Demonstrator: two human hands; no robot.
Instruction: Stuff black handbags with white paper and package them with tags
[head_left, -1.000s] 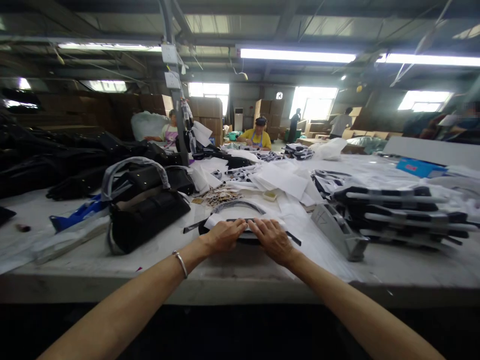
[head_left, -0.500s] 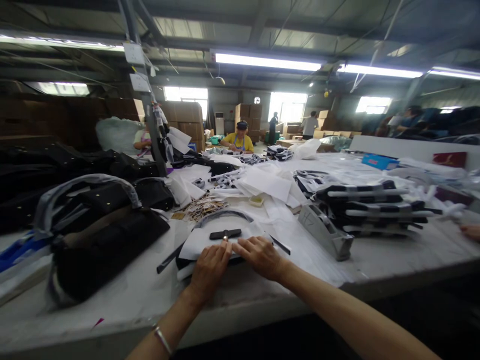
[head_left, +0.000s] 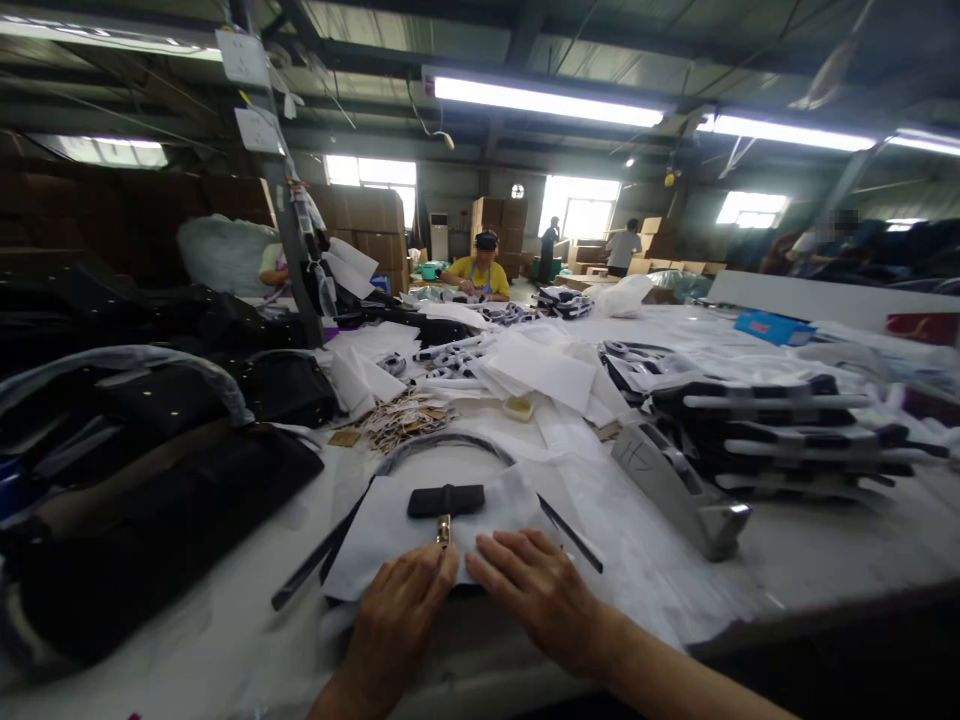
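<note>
A black bag [head_left: 327,574] lies on the worktable under a white sheet [head_left: 375,530], its dark curved handle [head_left: 450,438] at the far side. On the sheet rests a black tab [head_left: 446,500] with a gold clasp [head_left: 444,529] at its near edge. My left hand [head_left: 405,615] has its fingers pressed together, the tips closed on the lower end of the clasp. My right hand [head_left: 536,590] lies on the sheet just to the right, fingers extended and slightly apart, holding nothing. Both palms hide the near edge of the bag.
A tape dispenser [head_left: 679,490] stands at right, beside stacked wrapped black pieces [head_left: 772,430]. Large black bags [head_left: 165,520] fill the left. Behind are brown scraps [head_left: 405,420], loose white sheets [head_left: 536,370] and a metal post [head_left: 289,220]. A person in yellow [head_left: 480,275] sits across the table.
The view has moved closer to the bag, which now looks larger and lower. My right hand has drawn slightly away from the clasp, and more of the clasp shows.
</note>
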